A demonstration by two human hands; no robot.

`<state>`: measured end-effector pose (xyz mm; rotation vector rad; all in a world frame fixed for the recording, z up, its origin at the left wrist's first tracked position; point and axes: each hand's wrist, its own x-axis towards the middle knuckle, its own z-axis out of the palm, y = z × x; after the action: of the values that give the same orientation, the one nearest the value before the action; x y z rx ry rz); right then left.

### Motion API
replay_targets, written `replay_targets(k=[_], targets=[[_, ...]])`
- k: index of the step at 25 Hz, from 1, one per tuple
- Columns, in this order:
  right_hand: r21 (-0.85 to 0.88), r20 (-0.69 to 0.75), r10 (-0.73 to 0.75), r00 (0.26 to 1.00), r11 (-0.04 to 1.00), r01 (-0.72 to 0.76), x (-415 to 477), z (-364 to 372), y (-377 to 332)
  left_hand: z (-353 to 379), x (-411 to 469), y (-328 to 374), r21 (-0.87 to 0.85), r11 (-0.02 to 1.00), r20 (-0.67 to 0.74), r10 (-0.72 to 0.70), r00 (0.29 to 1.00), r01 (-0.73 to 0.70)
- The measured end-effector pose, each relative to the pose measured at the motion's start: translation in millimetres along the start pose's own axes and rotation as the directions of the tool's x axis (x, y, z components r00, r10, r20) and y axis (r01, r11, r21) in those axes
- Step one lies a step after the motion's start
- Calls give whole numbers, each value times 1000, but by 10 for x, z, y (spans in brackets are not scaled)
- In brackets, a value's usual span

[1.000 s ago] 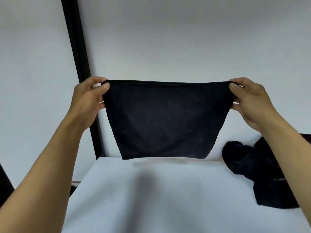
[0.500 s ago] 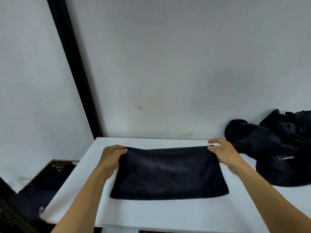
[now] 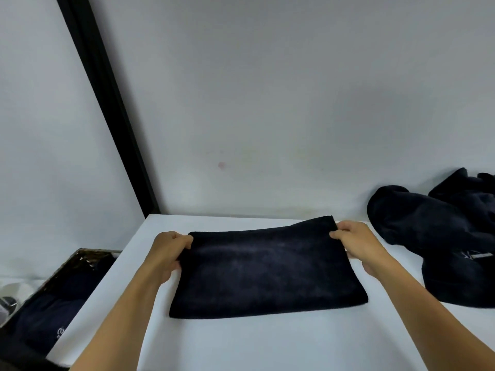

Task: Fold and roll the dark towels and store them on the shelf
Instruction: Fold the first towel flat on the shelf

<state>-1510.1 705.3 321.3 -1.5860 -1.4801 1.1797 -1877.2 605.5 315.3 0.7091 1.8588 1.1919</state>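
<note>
A dark folded towel (image 3: 267, 271) lies flat on the white table (image 3: 241, 344), its long side running left to right. My left hand (image 3: 168, 250) pinches the towel's far left corner. My right hand (image 3: 356, 242) pinches the far right corner, which is lifted a little off the table. A heap of loose dark towels (image 3: 439, 236) lies on the table to the right, close to my right hand.
A dark basket (image 3: 53, 303) with dark cloth inside stands below the table's left edge. A black post (image 3: 107, 108) runs up along the wall at the left. A plain light wall stands right behind the table.
A second ago I held the towel up in the air by its top corners. It has come down flat on the table, and both hands still hold its far corners.
</note>
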Motion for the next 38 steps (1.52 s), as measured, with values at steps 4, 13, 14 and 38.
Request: replay_targets(k=[4, 13, 14, 38], targets=[[-101, 85, 42, 995, 994, -34, -7, 35, -30, -32, -122, 46, 42, 999, 178, -31, 984, 24], [-177, 124, 145, 982, 977, -122, -41, 47, -61, -165, -350, -78, 151, 985, 267, -126, 955, 88], [-204, 119, 145, 982, 972, -119, -35, 60, -45, -159, -353, -85, 155, 983, 261, -136, 956, 98], [-162, 15, 86, 996, 983, -82, -346, 58, 60, -48, -377, -238, -123, 992, 74, 41, 996, -31]])
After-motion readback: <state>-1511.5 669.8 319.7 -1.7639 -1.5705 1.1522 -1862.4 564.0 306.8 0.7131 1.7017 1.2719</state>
